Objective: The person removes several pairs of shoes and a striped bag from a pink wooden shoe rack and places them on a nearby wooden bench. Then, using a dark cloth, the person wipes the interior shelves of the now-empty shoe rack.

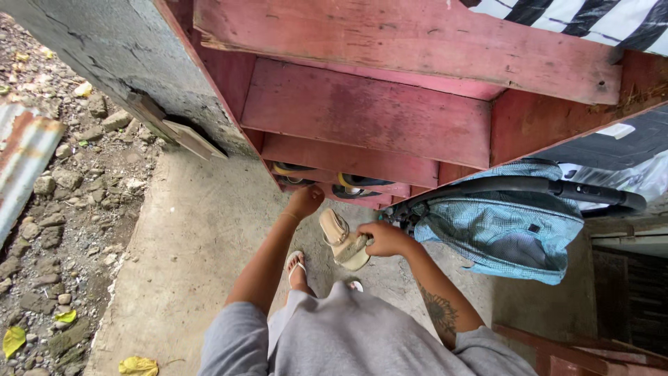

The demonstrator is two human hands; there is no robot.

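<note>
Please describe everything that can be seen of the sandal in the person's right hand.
The sandal is beige, with a broad strap across the upper and a paler sole. It looks like leather or a similar material, a little worn. It hangs tilted, one end toward the red shelf, the other in the right hand, which grips it. It is above the concrete floor, touching nothing else. Whether a second sandal is held behind it, I cannot tell.

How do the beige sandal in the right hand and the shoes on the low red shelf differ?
The beige sandal is held in the air by the right hand; the shelf shoes lie stored on the red shelf unit. The sandal is pale beige and fully lit; the shelf shoes look dark with yellow trim, shaded and partly hidden. The left hand reaches toward the shelf. Both are footwear.
</note>
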